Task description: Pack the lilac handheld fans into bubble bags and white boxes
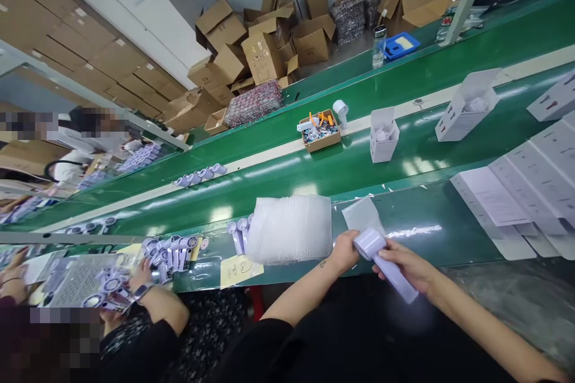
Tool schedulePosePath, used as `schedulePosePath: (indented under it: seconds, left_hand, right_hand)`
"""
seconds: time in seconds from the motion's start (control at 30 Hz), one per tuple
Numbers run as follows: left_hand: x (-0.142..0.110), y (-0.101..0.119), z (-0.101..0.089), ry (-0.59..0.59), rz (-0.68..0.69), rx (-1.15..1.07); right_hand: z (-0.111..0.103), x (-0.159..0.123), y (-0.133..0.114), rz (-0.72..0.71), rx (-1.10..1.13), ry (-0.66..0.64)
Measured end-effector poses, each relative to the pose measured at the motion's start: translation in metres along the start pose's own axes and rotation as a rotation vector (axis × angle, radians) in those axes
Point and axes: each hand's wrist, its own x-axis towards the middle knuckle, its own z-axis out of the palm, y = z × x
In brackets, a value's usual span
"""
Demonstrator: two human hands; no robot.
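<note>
A lavender handheld fan (395,278) is between my hands over the bench's front edge, its handle slanting down to the right. My left hand (345,252) is closed at the left side of the fan's round head. Around the upper handle, just below the head, my right hand (406,264) is wrapped. Behind the fan lies a loose bubble-wrap sheet (363,214). Left of my hands is a thick stack of bubble-wrap bags (291,230), with a few more lavender fans (236,238) beside it.
Flat white cartons (516,197) are piled at the right. Open white boxes (384,136), a parts box (321,134) and several fans (200,175) stand on the green conveyor. A yellow handwritten note (241,270) lies at the front. A co-worker's hands (141,275) handle fans at left.
</note>
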Motion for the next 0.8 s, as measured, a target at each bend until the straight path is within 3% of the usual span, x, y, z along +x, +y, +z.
schedulePosePath:
  seconds: [0.17,0.33,0.43,0.6,0.8]
  left_hand:
    - [0.003,0.006,0.004,0.140,-0.292,-0.512]
    - [0.015,0.014,-0.003,0.196,-0.354,-0.774]
    - [0.009,0.030,-0.019,0.110,-0.190,-0.643]
    - [-0.027,0.053,-0.051,-0.054,0.164,-0.124]
    - [-0.048,0.041,-0.065,-0.192,0.444,0.279]
  right_hand:
    - [0.002,0.001,-0.010,0.002,-0.124,0.051]
    - [0.004,-0.009,-0.006,0.009,-0.164,0.000]
    - [0.006,-0.009,-0.002,-0.014,-0.137,0.050]
    - [0.012,-0.011,0.005,-0.119,-0.089,0.113]
    - [0.028,-0.017,0.018,-0.170,-0.126,0.167]
